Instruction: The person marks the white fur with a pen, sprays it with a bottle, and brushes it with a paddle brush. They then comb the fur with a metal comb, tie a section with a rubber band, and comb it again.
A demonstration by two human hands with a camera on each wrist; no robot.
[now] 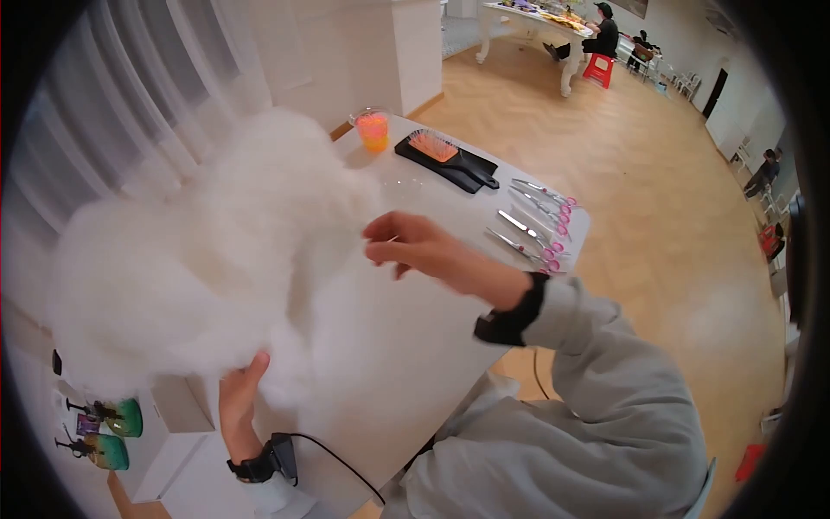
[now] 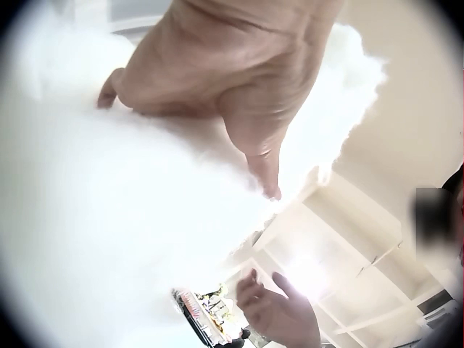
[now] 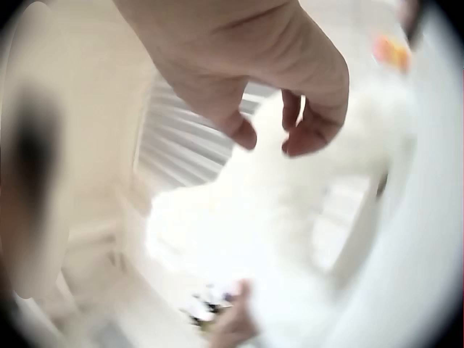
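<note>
A large fluffy white furry mass [image 1: 199,251] stands over the left part of the white table [image 1: 389,346]. My left hand [image 1: 240,398] touches its lower edge, fingers sunk in the fur and thumb outside; the left wrist view shows the palm [image 2: 232,72] against the fluff. To the right of the fur, my right hand [image 1: 419,251] hovers above the table with fingers loosely bent and a gap between thumb and fingertips, as the right wrist view also shows [image 3: 268,80]. Whether a fine tuft lies between them I cannot tell.
Toward the table's far side are an orange cup [image 1: 373,131], a brush [image 1: 432,147] on a black tray [image 1: 471,177] and several pink-handled scissors [image 1: 532,229]. Green bottles [image 1: 125,418] stand at lower left. A black cable [image 1: 341,463] runs from my left wrist. A seated person [image 1: 605,36] is far off.
</note>
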